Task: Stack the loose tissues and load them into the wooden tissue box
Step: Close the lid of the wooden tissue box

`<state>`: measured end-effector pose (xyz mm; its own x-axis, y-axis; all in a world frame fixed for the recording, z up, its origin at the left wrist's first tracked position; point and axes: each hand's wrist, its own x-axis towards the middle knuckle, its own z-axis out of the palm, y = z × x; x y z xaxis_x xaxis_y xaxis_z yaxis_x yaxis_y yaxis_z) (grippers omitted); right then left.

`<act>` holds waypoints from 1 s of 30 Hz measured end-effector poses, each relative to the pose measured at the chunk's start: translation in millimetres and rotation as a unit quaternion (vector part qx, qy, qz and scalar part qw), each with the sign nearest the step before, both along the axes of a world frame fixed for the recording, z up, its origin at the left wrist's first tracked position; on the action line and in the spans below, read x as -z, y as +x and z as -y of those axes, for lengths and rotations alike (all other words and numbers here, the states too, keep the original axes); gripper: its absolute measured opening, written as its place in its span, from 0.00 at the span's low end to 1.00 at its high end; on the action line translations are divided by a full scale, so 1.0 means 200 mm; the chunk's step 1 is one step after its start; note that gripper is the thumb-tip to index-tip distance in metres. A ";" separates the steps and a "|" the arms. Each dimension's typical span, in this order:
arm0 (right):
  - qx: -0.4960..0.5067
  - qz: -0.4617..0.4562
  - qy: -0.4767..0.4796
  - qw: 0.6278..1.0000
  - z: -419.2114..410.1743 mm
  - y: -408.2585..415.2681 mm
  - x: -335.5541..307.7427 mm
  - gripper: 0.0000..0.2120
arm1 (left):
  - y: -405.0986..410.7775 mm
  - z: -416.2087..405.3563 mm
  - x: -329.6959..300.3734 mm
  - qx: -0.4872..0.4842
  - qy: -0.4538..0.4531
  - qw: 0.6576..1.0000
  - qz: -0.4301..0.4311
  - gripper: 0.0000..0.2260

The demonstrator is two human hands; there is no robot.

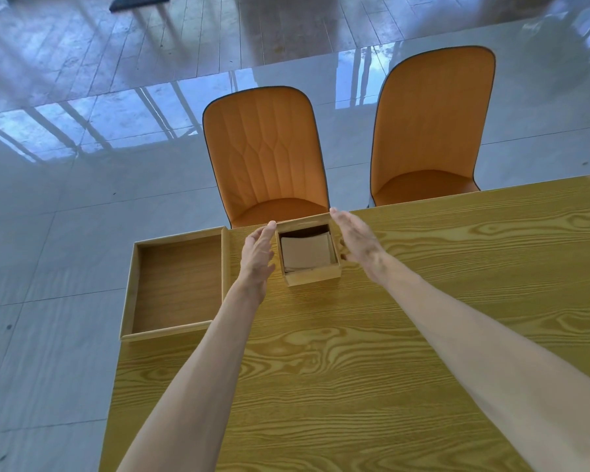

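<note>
A small open wooden tissue box (312,278) stands near the far edge of the wooden table (355,352). Inside it lies a stack of beige tissues (305,251), slightly tilted. My left hand (257,255) is flat and open just left of the box, fingers pointing away from me. My right hand (356,239) is flat and open just right of the box, close to its side wall. Neither hand holds anything; whether they touch the box walls I cannot tell.
A shallow wooden tray (176,284) sits at the table's left far corner, overhanging the edge, with nothing in it. Two orange chairs (269,155) (433,127) stand beyond the far table edge. Glossy tiled floor lies to the left.
</note>
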<state>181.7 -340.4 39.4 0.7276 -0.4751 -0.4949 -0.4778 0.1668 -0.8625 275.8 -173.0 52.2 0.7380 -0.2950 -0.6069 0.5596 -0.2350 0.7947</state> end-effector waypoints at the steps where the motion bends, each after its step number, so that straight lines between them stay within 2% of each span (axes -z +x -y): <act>1: -0.005 0.000 0.010 1.000 -0.01 -0.02 0.01 0.44 | -0.02 -0.01 0.01 0.003 -0.008 1.000 -0.015 0.27; 8: -0.014 0.021 0.051 0.998 0.00 -0.12 0.08 0.45 | -0.09 -0.08 0.07 -0.005 -0.076 0.996 -0.036 0.21; 11: -0.019 0.032 0.061 0.997 0.00 -0.16 0.12 0.38 | -0.11 -0.11 0.10 -0.009 -0.079 0.996 -0.032 0.21; 16: -0.024 0.022 0.057 0.998 -0.01 -0.20 0.16 0.33 | -0.14 -0.14 0.14 -0.018 -0.077 0.997 -0.024 0.18; 23: -0.007 0.003 0.016 1.000 -0.05 -0.21 0.16 0.24 | -0.15 -0.16 0.20 -0.021 -0.051 0.998 0.013 0.19; 30: -0.001 -0.009 -0.054 0.999 -0.05 -0.21 0.21 0.22 | -0.15 -0.15 0.23 -0.026 -0.027 0.998 0.049 0.23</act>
<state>140.5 -329.7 -3.1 0.7201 -0.5244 -0.4544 -0.4942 0.0720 -0.8663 244.9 -142.8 6.2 0.8080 -0.2852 -0.5155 0.4893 -0.1626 0.8568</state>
